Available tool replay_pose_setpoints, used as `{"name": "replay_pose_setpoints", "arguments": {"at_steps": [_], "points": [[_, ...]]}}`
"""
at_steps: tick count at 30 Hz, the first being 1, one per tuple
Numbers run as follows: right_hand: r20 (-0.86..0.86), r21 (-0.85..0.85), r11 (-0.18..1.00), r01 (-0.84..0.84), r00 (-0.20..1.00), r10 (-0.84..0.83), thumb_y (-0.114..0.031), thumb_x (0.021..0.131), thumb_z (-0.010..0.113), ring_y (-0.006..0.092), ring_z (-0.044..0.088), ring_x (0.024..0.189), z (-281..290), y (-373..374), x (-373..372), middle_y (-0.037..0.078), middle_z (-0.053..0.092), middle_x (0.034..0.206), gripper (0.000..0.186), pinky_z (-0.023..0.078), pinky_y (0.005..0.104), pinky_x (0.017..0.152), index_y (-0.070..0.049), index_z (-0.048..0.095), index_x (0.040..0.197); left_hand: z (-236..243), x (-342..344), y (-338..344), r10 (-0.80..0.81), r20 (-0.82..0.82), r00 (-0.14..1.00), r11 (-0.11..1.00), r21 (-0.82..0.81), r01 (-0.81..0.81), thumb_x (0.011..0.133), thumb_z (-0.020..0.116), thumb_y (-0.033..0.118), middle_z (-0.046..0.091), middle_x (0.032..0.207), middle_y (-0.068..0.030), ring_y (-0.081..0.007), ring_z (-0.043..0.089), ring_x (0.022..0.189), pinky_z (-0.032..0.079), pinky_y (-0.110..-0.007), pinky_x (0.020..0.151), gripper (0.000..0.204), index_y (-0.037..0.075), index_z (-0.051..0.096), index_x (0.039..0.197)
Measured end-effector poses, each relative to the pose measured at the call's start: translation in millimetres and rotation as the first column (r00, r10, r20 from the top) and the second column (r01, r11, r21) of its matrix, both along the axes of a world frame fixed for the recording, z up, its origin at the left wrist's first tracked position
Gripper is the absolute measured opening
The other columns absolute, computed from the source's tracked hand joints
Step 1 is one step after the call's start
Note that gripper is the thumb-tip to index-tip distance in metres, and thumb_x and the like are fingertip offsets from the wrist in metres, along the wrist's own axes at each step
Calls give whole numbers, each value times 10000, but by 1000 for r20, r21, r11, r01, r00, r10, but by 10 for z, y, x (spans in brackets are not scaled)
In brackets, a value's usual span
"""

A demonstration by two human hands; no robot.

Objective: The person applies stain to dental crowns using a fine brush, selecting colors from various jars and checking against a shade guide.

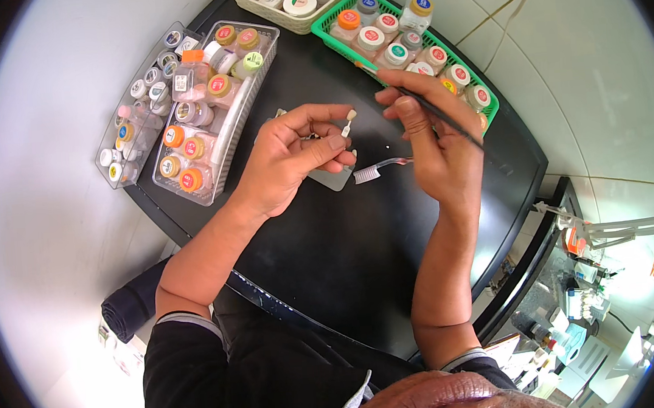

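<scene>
Left hand point(287, 157) pinches the stem of one small tooth-shaped piece point(351, 115) between thumb and index finger, the other fingers curled beneath; the cream-coloured tip stands up past the fingertips, on the side toward the other hand. Right hand point(444, 146) is partly curled, thumb set against the fingers around one thin brush point(439, 111), whose dark handle slants across the fingers and whose tip points away over the fingertips, apart from the tooth-shaped piece.

Just under the left fingertips lies one grey slab point(333, 179), partly covered by that hand. Between the two hands, one toothbrush point(368, 174) rests on the black tabletop point(307, 243), bristles nearer the left hand, handle running toward the right wrist.

Two clear trays stand to the left of the left hand: the nearer tray point(237, 127) holds jars and bottles, three with orange caps, and the farther tray point(104, 160) holds many smaller containers, too crowded to count. Ahead of the hands are two baskets: one green basket point(330, 38), just beyond the right fingers, with at least a dozen capped jars, some partly hidden, and one cream basket point(272, 14) farther off.
</scene>
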State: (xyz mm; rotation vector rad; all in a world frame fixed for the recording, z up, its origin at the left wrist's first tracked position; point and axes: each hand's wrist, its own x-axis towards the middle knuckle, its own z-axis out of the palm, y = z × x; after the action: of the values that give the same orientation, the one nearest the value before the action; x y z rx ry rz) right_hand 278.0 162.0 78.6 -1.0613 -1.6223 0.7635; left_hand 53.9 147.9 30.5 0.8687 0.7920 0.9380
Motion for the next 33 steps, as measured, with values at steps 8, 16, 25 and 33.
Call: {"name": "replay_pose_setpoints", "arguments": {"at_steps": [8, 16, 25, 33], "points": [[-118, -57, 998, 13, 993, -19, -95, 1072, 728, 129, 717, 781, -10, -39, -23, 86, 767, 866, 153, 550, 272, 693, 43, 783, 1108, -177, -85, 64, 51, 293, 955, 974, -226, 17, 1091, 680, 27, 755, 1215, -108, -97, 768, 963, 630, -173, 810, 432, -18, 635, 1518], [-66, 30, 999, -29, 997, 31, -76, 1059, 729, 85, 658, 660, -55, -32, -97, 52, 756, 789, 118, 483, 243, 588, 21, 778, 1016, -257, -130, 82, 78, 538, 839, 937, -328, 124, 1092, 657, 9, 748, 1245, -142, -138, 783, 993, 680, -190, 901, 453, -79, 583, 1529], [21, 75, 993, 86, 996, -88, -93, 1059, 738, 77, 631, 617, -69, -5, -50, 43, 750, 772, 122, 460, 245, 561, 8, 785, 1011, -241, -111, 67, 57, 552, 832, 944, -302, 136, 1088, 665, 12, 729, 1227, -150, -132, 769, 1013, 666, -164, 871, 472, -100, 563, 1535], [-64, 22, 991, 134, 989, -132, -90, 1058, 739, 92, 699, 674, -42, -39, -81, 50, 757, 778, 137, 490, 229, 591, 33, 776, 1009, -233, -102, 67, 39, 530, 847, 950, -284, 134, 1090, 665, 17, 719, 1212, -144, -119, 762, 1000, 664, -161, 859, 467, -102, 566, 1530]]}}
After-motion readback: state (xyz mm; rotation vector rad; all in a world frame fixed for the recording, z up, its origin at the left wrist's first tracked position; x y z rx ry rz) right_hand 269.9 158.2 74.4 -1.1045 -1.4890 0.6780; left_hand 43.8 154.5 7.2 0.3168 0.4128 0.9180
